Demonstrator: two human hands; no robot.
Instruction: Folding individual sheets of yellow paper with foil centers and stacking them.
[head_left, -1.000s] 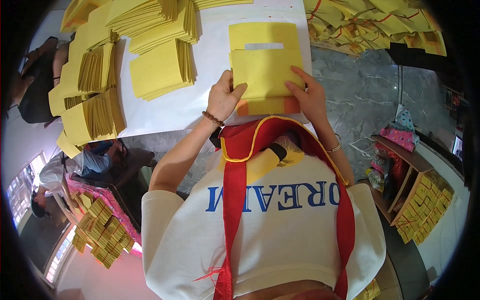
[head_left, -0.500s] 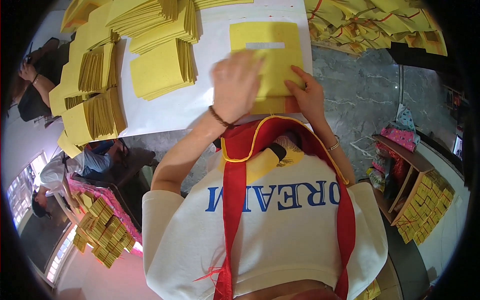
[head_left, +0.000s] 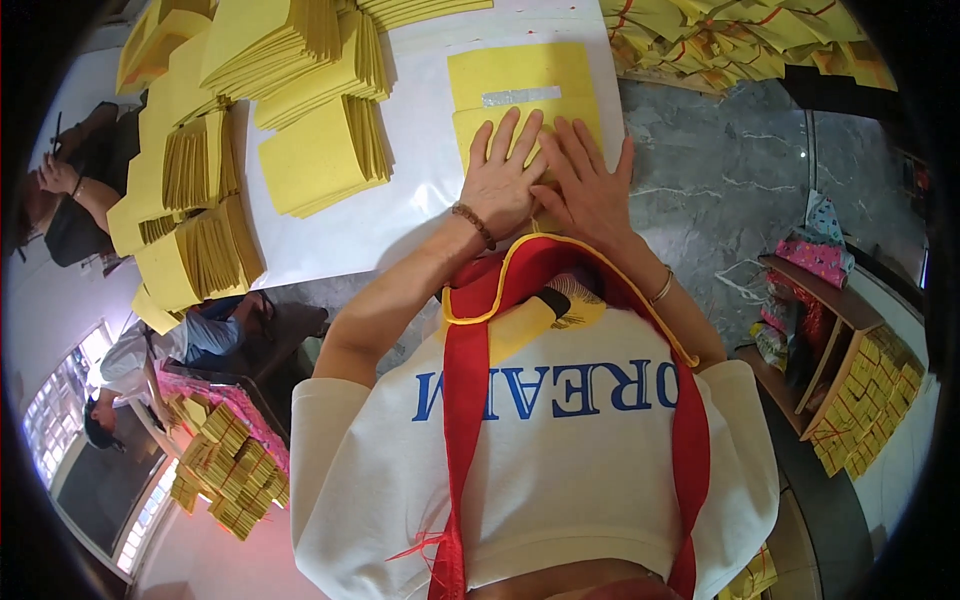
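Observation:
On the white-topped table (head_left: 420, 90) lies a yellow paper piece (head_left: 515, 65) with a silver strip (head_left: 521, 96) across it, just above a folded edge. My left hand (head_left: 502, 180) rests palm down on the lower part of this paper, fingers spread. Beside it and overlapping it slightly, my right hand (head_left: 588, 188) also presses flat with its fingers stretched out. Both hands hide the paper's lower portion. Neither hand grips anything. To the left of my left hand stands a fanned stack of folded yellow paper (head_left: 325, 155).
More folded yellow stacks (head_left: 200, 250) line the table's left side. At the upper right lie yellow bundles tied with red bands (head_left: 700, 40). A wooden shelf (head_left: 825, 375) stands at the right on the grey floor (head_left: 700, 150). Other people are at the left (head_left: 80, 190).
My left hand, blurred before, has moved right and now lies flat. My right hand has left the paper's right edge and come down beside it, fingers extended. The view has shifted slightly.

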